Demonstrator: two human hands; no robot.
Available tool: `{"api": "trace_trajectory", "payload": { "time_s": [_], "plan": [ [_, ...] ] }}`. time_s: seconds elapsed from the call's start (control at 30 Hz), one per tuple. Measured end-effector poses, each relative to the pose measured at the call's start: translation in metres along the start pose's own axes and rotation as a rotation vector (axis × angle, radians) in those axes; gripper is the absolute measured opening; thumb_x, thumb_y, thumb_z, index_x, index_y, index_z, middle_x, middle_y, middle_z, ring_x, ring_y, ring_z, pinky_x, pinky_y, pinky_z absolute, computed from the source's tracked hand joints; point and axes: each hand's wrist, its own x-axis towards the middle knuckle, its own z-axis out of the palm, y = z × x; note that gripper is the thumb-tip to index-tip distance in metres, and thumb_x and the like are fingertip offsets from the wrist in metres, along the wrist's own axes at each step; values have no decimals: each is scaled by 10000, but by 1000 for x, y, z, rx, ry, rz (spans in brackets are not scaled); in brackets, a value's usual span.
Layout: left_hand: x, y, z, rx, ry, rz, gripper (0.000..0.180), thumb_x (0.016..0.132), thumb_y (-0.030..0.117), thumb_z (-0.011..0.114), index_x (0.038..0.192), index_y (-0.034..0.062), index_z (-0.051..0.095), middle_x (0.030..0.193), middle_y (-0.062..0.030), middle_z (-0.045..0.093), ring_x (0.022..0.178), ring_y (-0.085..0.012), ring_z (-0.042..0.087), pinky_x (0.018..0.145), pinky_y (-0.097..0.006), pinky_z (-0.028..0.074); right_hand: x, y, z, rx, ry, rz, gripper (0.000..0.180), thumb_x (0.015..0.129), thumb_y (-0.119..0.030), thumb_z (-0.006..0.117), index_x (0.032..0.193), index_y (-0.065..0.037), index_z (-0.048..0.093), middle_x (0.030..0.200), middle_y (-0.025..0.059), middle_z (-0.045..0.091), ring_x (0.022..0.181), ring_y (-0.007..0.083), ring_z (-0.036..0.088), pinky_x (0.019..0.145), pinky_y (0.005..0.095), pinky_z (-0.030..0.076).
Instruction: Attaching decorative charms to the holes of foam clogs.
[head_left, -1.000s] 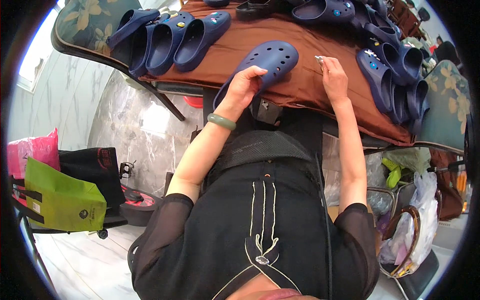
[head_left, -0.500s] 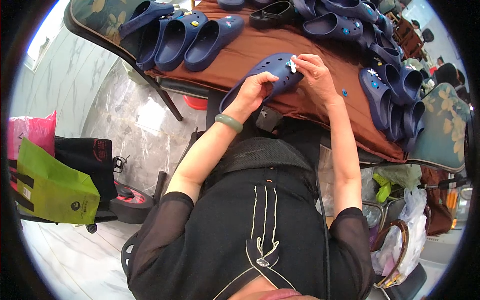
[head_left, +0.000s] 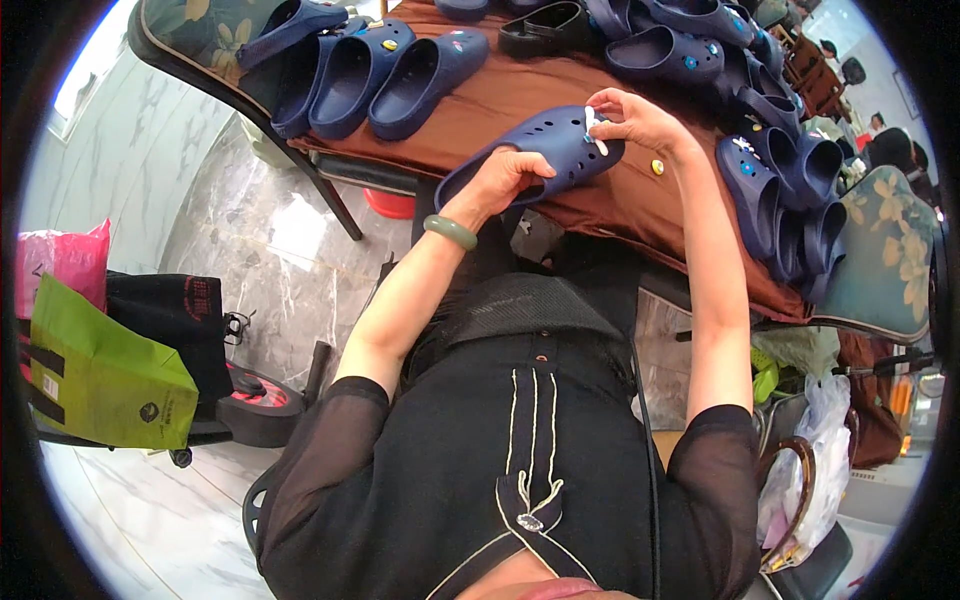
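Note:
A navy blue clog (head_left: 555, 140) with holes in its upper is held over the near edge of the cloth-covered table, its toe pointing right. My left hand (head_left: 508, 178), a green bangle at its wrist, grips the clog at its opening, thumb on top and the other fingers hidden inside or beneath. At the toe, my right hand (head_left: 635, 120) pinches around a white and blue shoe charm (head_left: 592, 125), which lies against the upper. Whether the charm is pressed fully into a hole I cannot tell. A small yellow charm (head_left: 657, 167) lies on the cloth beside my right wrist.
Several navy clogs (head_left: 425, 85) stand on the brown cloth (head_left: 540, 80) at the far left; more clogs (head_left: 752, 190) are heaped at the right. A black clog (head_left: 545, 30) lies at the back. Patterned chairs (head_left: 888, 250) flank the table. A green bag (head_left: 115, 370) hangs at the left.
My right hand and forearm have shifted right, and the clog's toe shows more. The yellow charm has come into sight; a blue charm on the cloth is now hidden by my arm.

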Motion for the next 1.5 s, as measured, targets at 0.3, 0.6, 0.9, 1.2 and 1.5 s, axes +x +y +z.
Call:
{"api": "trace_trajectory", "payload": {
  "time_s": [0.3,0.6,0.9,1.2,1.5],
  "plan": [
    [11,18,5,164,-99,-44,423,654,27,660,1073,-17,615,963,-66,650,854,-153,617,806,-269,504,-1,-8,-11,-128,-131,176,570,725,-145,744,1213,73,549,1086,129,657,986,177,605,921,294,455],
    [20,22,7,8,-68,-247,441,715,14,588,1153,-45,582,1074,-125,653,958,-222,625,924,-329,470,-24,34,12,129,68,114,548,811,-270,739,1226,44,568,1067,77,651,957,122,581,877,263,448],
    [15,17,6,-246,-269,-161,484,727,-56,529,1211,-47,529,1145,-147,619,1042,-239,603,968,-356,461,-47,14,46,-212,472,-267,299,773,-186,748,1034,-61,674,1030,58,633,958,192,605,847,296,471],
    [22,15,19,-278,-192,-84,391,722,-35,553,1110,-72,581,1091,-132,640,991,-221,611,948,-338,462,-39,28,33,-350,435,-362,253,807,-193,731,975,-12,679,1034,92,664,944,184,624,835,304,491],
    [22,3,41,-87,-83,-42,241,691,-46,605,930,-30,630,924,-80,651,838,-178,619,802,-287,500,-54,16,34,-610,424,-304,293,844,-127,684,1092,10,609,1024,152,657,874,197,649,734,319,521]
  ]
}}
